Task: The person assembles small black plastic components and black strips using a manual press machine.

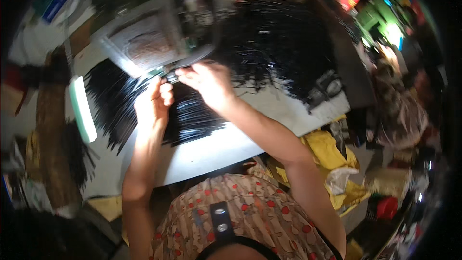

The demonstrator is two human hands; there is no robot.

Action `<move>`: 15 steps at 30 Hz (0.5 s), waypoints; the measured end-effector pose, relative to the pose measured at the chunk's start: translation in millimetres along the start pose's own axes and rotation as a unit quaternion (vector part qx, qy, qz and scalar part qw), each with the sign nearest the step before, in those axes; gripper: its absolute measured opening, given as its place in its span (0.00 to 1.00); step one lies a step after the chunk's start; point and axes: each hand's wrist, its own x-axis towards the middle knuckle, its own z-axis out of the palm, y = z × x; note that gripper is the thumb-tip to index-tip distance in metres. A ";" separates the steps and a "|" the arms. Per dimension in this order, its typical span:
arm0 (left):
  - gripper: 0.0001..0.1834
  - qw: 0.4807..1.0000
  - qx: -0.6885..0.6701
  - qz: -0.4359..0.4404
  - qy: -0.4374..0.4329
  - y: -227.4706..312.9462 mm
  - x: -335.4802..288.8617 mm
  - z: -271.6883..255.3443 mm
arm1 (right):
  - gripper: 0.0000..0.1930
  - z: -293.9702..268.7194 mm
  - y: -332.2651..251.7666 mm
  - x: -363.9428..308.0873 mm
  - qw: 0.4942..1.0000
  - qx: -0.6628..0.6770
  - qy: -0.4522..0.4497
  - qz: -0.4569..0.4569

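Observation:
Both of my hands meet at the front edge of a small bench machine, where a bright light falls. My left hand [155,100] is closed in a pinch beside the machine's lit front edge. My right hand [208,83] is also pinched, its fingertips close to the left ones. What the fingers hold is too small and blurred to make out. The machine has a pale, tilted tray [113,38] with copper-brown bits [149,43] in it. Under and beside my hands lies a spread of thin black strands [192,110], like cut cables.
A large heap of black strands [284,43] covers the table's far right. The white table [211,151] has its near edge by my body. A lit lamp tube [83,108] stands at left. Yellow bags [327,151] lie right, below the table. Another person's hand [389,57] shows far right.

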 end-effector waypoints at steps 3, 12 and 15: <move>0.12 1.000 0.010 0.008 -0.028 0.9 7.2 -7.9 | 0.10 -4.7 -2.8 1.8 1.000 -0.004 0.000 0.029; 0.09 0.992 0.035 -0.101 -0.062 24.3 3.7 -2.2 | 0.10 -49.1 -123.1 -47.1 0.813 -0.574 -0.076 0.064; 0.06 0.995 0.029 -0.089 -0.038 25.5 1.8 -8.1 | 0.08 -83.8 -168.9 -60.2 0.706 -0.700 0.014 -0.113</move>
